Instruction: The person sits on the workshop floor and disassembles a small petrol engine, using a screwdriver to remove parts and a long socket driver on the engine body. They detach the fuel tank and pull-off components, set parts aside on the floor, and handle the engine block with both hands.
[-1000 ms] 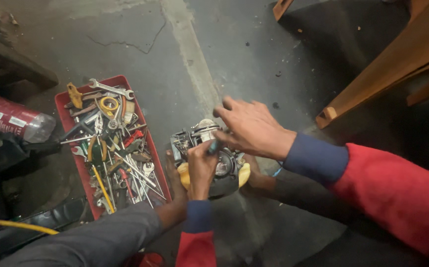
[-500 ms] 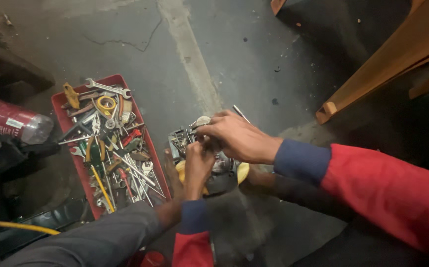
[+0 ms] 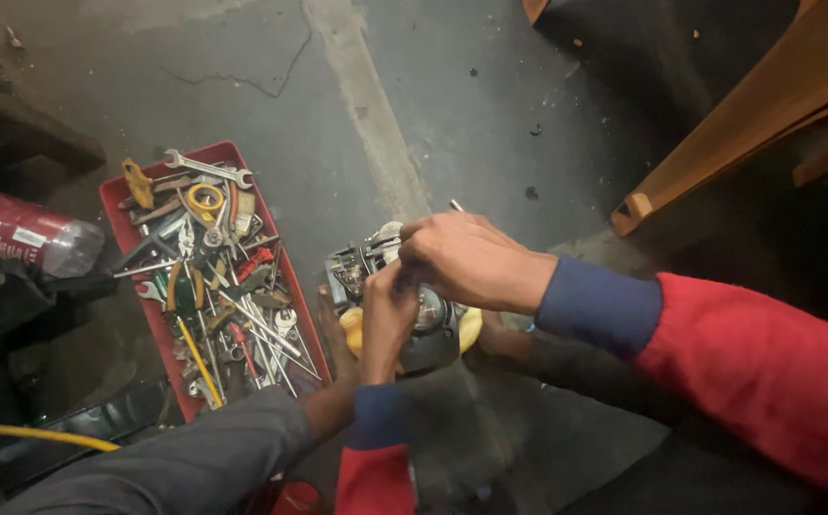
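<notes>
**Metal part being worked on over a concrete floor**

Metal and grimy, a small engine-like part [image 3: 404, 305] is sitting on the floor at the middle of the view, resting on something yellow [image 3: 469, 327] that is peeking out at its 3 and 9 o'clock sides. The left hand [image 3: 387, 315] is coming up from 6 o'clock and is closing around the near side of the part, its fingers curled together against the metal. The right hand [image 3: 466, 257] is reaching in from 3 o'clock and is lying over the top of the part, fingers bunched and bent down onto it; whether they are pinching a small piece there cannot be told, as the knuckles are hiding the tips. A thin metal rod [image 3: 455, 204] is sticking out just past the right hand at 12 o'clock. Both sleeves are showing red with blue cuffs.

At 9 o'clock from the part, just beside it, a red tray [image 3: 124, 191] is lying full of spanners, screwdrivers and pliers heaped loosely. Further out at 9 o'clock a clear plastic bottle with a red label [image 3: 23, 238] is lying on its side. A wooden beam [image 3: 719, 143] is slanting across at 2 o'clock. A yellow hose [image 3: 42, 435] is running along at 8 o'clock, and a grey-clad leg is filling the bottom edge.
</notes>
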